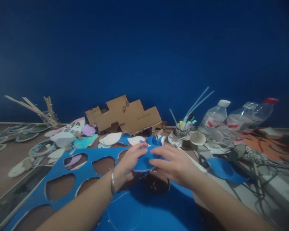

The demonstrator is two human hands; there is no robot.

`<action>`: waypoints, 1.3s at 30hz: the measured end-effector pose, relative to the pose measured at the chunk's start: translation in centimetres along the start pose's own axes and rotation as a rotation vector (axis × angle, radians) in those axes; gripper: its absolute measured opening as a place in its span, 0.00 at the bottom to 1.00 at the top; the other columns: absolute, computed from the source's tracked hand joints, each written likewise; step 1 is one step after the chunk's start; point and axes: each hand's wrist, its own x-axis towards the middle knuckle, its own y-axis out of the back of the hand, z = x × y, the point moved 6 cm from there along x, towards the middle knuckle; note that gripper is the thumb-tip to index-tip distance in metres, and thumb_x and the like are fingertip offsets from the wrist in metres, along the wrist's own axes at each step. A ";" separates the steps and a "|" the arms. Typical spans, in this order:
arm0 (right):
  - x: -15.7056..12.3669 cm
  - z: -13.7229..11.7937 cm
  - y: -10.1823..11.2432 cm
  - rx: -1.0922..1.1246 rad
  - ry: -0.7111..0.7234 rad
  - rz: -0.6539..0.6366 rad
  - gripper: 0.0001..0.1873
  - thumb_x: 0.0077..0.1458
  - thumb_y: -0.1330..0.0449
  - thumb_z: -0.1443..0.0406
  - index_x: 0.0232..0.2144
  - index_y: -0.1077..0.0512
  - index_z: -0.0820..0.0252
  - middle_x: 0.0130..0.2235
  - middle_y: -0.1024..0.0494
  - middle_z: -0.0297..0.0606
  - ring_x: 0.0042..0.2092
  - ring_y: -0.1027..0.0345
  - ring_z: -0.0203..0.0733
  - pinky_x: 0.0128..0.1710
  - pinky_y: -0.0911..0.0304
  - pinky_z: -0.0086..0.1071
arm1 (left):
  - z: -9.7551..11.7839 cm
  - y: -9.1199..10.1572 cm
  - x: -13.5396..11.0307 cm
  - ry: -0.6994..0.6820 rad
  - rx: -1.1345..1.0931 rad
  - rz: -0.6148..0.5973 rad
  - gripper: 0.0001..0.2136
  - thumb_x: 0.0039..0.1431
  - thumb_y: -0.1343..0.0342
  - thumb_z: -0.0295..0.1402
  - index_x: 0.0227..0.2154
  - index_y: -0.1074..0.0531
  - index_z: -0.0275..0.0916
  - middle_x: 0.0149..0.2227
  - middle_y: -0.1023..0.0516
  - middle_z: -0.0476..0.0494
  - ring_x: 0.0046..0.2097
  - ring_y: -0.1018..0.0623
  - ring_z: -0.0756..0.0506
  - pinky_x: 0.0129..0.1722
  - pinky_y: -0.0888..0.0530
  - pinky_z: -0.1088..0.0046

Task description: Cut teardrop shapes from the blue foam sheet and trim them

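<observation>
Both hands meet over a large blue sheet point(91, 154) with several oval holes cut out of it. My left hand point(128, 162), with a bangle on the wrist, pinches the left edge of a blue oval cut-out piece point(144, 160). My right hand point(175, 165) lies over the piece's right side, fingers curled onto it. The piece sits just above a dark hole in the sheet.
Behind the sheet lie several white, teal and purple foam ovals point(110, 138), a stack of cardboard point(125, 114), a cup of pens point(183, 130), a paper cup point(197, 138), plastic bottles point(214, 117) and wooden sticks point(33, 109). Cables and a blue piece point(221, 168) lie right.
</observation>
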 end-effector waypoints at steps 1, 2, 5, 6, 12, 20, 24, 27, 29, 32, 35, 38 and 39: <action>-0.1 0.0 0.0 0.008 -0.003 0.046 0.11 0.55 0.44 0.70 0.40 0.27 0.54 0.44 0.24 0.40 0.43 0.32 0.42 0.42 0.34 0.36 | 0.1 0.0 -0.1 -0.007 -0.028 0.004 0.12 0.52 0.41 0.34 0.40 0.30 0.38 0.33 0.27 0.44 0.33 0.26 0.47 0.33 0.29 0.70; -0.2 0.2 0.0 0.020 -0.042 0.106 0.09 0.55 0.44 0.70 0.38 0.27 0.56 0.40 0.23 0.40 0.42 0.31 0.42 0.42 0.34 0.36 | 0.3 -0.2 -0.2 -0.020 -0.059 0.004 0.11 0.54 0.43 0.36 0.39 0.30 0.38 0.33 0.27 0.45 0.33 0.26 0.48 0.34 0.28 0.70; -1.0 1.2 -0.1 0.037 -0.195 0.264 0.07 0.56 0.44 0.70 0.38 0.28 0.62 0.39 0.23 0.44 0.42 0.30 0.42 0.43 0.34 0.37 | 0.8 -1.3 -0.9 -0.077 -0.170 -0.079 0.13 0.59 0.51 0.42 0.38 0.30 0.38 0.37 0.28 0.44 0.38 0.27 0.48 0.41 0.28 0.67; -1.2 1.4 -0.3 0.037 -0.227 0.277 0.07 0.56 0.44 0.70 0.38 0.28 0.62 0.40 0.23 0.45 0.42 0.30 0.43 0.42 0.34 0.37 | 0.8 -1.9 -1.2 -0.092 -0.207 -0.136 0.13 0.60 0.52 0.41 0.39 0.30 0.39 0.39 0.28 0.44 0.40 0.27 0.47 0.44 0.29 0.65; -0.8 1.0 -1.3 0.099 -0.270 0.193 0.08 0.53 0.42 0.70 0.38 0.29 0.60 0.40 0.23 0.41 0.43 0.29 0.44 0.41 0.33 0.34 | 0.4 -3.2 -2.0 -0.103 -0.169 -0.235 0.19 0.62 0.51 0.38 0.55 0.44 0.52 0.44 0.29 0.45 0.40 0.26 0.47 0.39 0.28 0.64; 0.0 -0.1 1.0 0.330 -0.463 0.300 0.07 0.55 0.45 0.70 0.36 0.29 0.58 0.35 0.23 0.35 0.35 0.30 0.34 0.35 0.34 0.25 | 1.0 -2.8 -1.9 -0.231 0.079 -0.107 0.28 0.54 0.42 0.32 0.55 0.47 0.53 0.54 0.37 0.42 0.50 0.29 0.41 0.47 0.29 0.60; -0.1 -0.5 1.9 0.303 -0.515 0.369 0.06 0.53 0.45 0.71 0.29 0.29 0.59 0.30 0.24 0.33 0.30 0.31 0.32 0.30 0.36 0.23 | 1.1 -2.3 -1.6 -0.334 0.188 -0.032 0.29 0.52 0.40 0.30 0.53 0.45 0.54 0.57 0.40 0.43 0.52 0.31 0.40 0.50 0.32 0.57; -0.2 -0.6 1.9 0.264 -0.554 0.357 0.06 0.52 0.45 0.70 0.28 0.29 0.59 0.28 0.24 0.33 0.29 0.31 0.33 0.27 0.37 0.24 | 1.2 -2.2 -1.6 -0.374 0.237 -0.015 0.29 0.52 0.40 0.31 0.53 0.46 0.55 0.57 0.40 0.43 0.53 0.31 0.40 0.51 0.33 0.57; -0.2 -0.5 1.8 0.251 -0.574 0.344 0.06 0.51 0.45 0.70 0.27 0.29 0.59 0.27 0.24 0.33 0.28 0.32 0.33 0.25 0.38 0.24 | 1.3 -2.2 -1.7 -0.389 0.240 -0.023 0.29 0.52 0.40 0.30 0.53 0.46 0.55 0.57 0.40 0.42 0.53 0.31 0.40 0.51 0.33 0.58; -0.2 -0.4 1.8 0.239 -0.584 0.334 0.06 0.51 0.46 0.70 0.26 0.29 0.60 0.27 0.24 0.34 0.28 0.32 0.34 0.24 0.38 0.24 | 1.4 -2.4 -1.8 -0.403 0.235 -0.018 0.29 0.51 0.40 0.29 0.53 0.45 0.54 0.57 0.40 0.41 0.54 0.32 0.39 0.51 0.33 0.58; -0.1 -0.4 1.8 0.237 -0.569 0.328 0.06 0.51 0.46 0.70 0.25 0.30 0.60 0.26 0.25 0.34 0.27 0.32 0.33 0.24 0.38 0.25 | 1.4 -2.4 -1.8 -0.405 0.235 0.005 0.29 0.51 0.39 0.30 0.53 0.44 0.54 0.56 0.39 0.42 0.54 0.33 0.39 0.51 0.34 0.57; 0.0 -0.5 1.9 0.235 -0.556 0.329 0.06 0.51 0.46 0.70 0.25 0.30 0.60 0.26 0.25 0.34 0.27 0.33 0.33 0.24 0.38 0.25 | 1.4 -2.5 -1.9 -0.401 0.234 0.014 0.29 0.50 0.39 0.30 0.53 0.44 0.55 0.56 0.38 0.42 0.54 0.33 0.39 0.51 0.35 0.58; 0.0 -0.5 1.9 0.232 -0.553 0.329 0.06 0.51 0.46 0.70 0.25 0.30 0.60 0.25 0.25 0.34 0.26 0.33 0.33 0.24 0.38 0.25 | 1.4 -2.5 -1.9 -0.397 0.231 0.015 0.29 0.50 0.39 0.30 0.53 0.43 0.55 0.56 0.39 0.42 0.54 0.33 0.39 0.51 0.35 0.58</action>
